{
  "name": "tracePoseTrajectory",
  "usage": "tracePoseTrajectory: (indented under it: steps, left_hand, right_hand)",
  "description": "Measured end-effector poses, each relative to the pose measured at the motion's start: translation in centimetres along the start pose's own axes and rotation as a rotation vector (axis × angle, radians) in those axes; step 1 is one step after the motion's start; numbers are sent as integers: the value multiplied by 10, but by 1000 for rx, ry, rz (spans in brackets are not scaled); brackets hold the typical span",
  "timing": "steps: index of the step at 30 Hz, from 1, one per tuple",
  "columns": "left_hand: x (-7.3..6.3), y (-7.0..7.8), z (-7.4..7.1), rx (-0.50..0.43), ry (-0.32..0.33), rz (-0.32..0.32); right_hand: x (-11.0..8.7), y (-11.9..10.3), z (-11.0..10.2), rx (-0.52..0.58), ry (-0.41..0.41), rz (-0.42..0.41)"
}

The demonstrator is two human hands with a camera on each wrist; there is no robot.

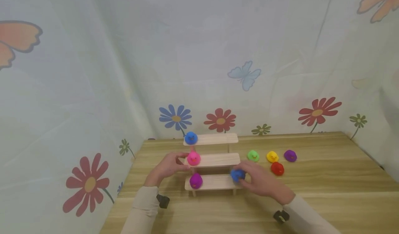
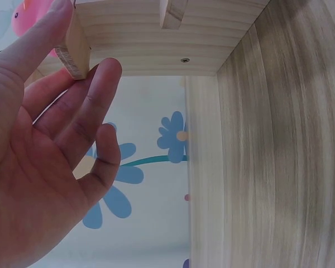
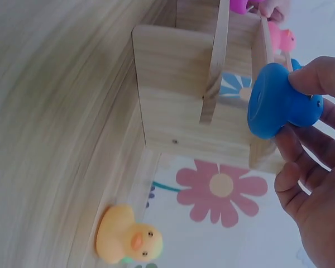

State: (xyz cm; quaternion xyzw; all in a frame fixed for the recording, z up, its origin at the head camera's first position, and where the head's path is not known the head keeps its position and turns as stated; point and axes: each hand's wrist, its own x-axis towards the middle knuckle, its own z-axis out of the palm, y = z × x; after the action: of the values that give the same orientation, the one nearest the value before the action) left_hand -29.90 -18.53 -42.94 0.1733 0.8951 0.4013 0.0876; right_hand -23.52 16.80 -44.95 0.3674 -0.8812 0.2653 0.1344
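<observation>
A three-tier wooden shelf (image 1: 218, 160) stands on the table. My left hand (image 1: 169, 165) grips the left end of its middle board, thumb on one side and fingers on the other, beside a pink rubber duck (image 1: 194, 158). Between the thumb and fingers of my right hand (image 1: 260, 179) is a blue rubber duck (image 3: 271, 100), near the right end of the bottom board. Its flat base shows in the right wrist view. At the left end of the bottom board sits a purple duck (image 1: 196, 181). Another blue duck (image 1: 191, 138) is at the left of the top board.
Right of the shelf, several ducks lie on the wood-grain table (image 1: 327, 164): green (image 1: 253, 155), yellow (image 1: 272, 156), red (image 1: 277, 169) and purple (image 1: 290, 155). A white curtain (image 1: 199, 54) printed with flowers and butterflies hangs behind and at the sides.
</observation>
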Motion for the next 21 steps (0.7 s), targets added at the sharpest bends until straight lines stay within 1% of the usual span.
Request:
tracePoseTrajectory:
  steps: [5, 9, 15, 21]
  left_hand:
    - [-1, 1, 0, 5, -5, 3]
    - [-1, 2, -1, 8, -5, -2]
    - [-1, 2, -1, 8, -7, 6]
    - [0, 1, -1, 12, -10, 6]
  right_hand:
    - [-7, 5, -7, 26, 27, 5]
    - [-12, 8, -13, 33, 56, -27]
    - [-20, 16, -18, -10, 104, -36]
    - [-29, 29, -20, -36, 168, -64]
